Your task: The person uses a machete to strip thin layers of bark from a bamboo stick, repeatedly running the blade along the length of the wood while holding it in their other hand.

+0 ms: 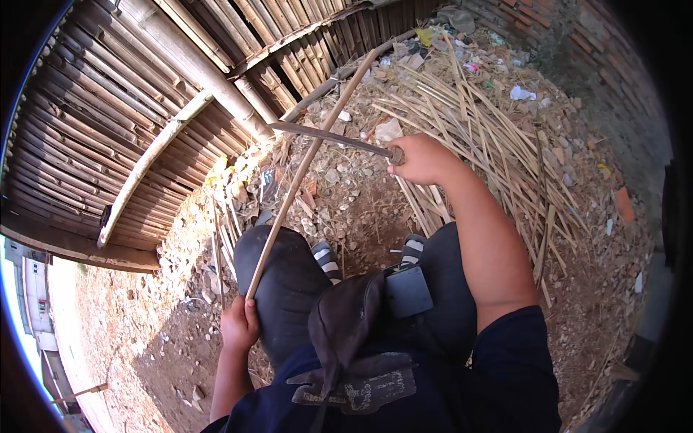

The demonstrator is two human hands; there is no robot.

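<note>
My left hand (pixel 240 322) is closed around the lower end of a long bamboo strip (pixel 289 198) beside my left knee. The strip slants up and to the right, away from me. My right hand (pixel 424 160) grips the handle of a long-bladed knife (pixel 339 138), its fingers wrapped round. The dark blade points left and crosses the strip's upper half; whether it touches the strip I cannot tell. Right of the knife lies a heap of split bamboo strips (pixel 480 133) on the ground.
A bamboo-pole wall (pixel 94 123) with thick beams rises at the left. A brick wall (pixel 613 65) stands at the far right. Stones, dry stalks and scraps litter the dirt ground (pixel 339 209). My feet are between the strips, and a dark flat box (pixel 408 292) hangs at my lap.
</note>
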